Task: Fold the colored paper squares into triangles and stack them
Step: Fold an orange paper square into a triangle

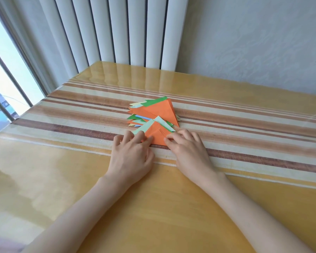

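Just beyond fingertips: pile of folded coloured paper triangles, orange topmost. Nearer, left hand and right hand, fingers curled, pinching opposite corners of half-folded orange paper square between them; both equally near pile.

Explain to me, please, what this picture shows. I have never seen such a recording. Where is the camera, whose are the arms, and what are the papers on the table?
There is no machine here: a person works with two bare hands. The only camera sits on the person's head and looks forward and down, so the arms enter from the bottom edge. The left hand and the right hand each pinch one side of an orange paper, partly folded, on a striped cloth that lies across a yellow table. Just behind it lies a pile of folded triangles, orange on top, with green, pale yellow and blue edges showing. Behind the table hang white vertical blinds; a window is on the left.
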The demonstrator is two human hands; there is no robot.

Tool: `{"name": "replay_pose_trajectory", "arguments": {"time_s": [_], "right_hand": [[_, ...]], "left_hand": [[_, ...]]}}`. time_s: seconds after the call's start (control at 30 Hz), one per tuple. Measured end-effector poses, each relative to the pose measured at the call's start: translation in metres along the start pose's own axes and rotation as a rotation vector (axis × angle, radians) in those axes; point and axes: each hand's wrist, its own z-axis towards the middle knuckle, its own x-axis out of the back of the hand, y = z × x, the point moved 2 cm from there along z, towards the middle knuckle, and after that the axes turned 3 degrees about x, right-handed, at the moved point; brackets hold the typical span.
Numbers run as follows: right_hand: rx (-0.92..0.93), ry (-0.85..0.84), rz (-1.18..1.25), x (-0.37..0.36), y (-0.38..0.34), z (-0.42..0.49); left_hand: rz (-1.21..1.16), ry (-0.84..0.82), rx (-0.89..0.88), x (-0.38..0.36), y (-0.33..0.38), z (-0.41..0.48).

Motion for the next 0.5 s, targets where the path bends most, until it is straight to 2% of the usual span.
{"name": "replay_pose_trajectory", "arguments": {"time_s": [0.13, 0.23, 0.37, 0.5], "right_hand": [[-0.018, -0.009, -0.032, 0.009, 0.001, -0.006], [-0.099, -0.001, -0.025, 0.013, 0.001, 0.007], [-0.092, -0.144, 0.033, 0.003, -0.002, 0.022], [-0.109, -0.046, 0.033, 0.002, 0.003, -0.001]], "left_hand": [[0.024, -0.023, 0.005, -0.002, 0.001, 0.000], [0.042, -0.024, 0.010, -0.003, 0.002, -0.002], [0.044, -0.029, 0.021, -0.002, 0.003, -0.003], [0.047, -0.015, 0.029, -0.004, 0.002, -0.003]]}}
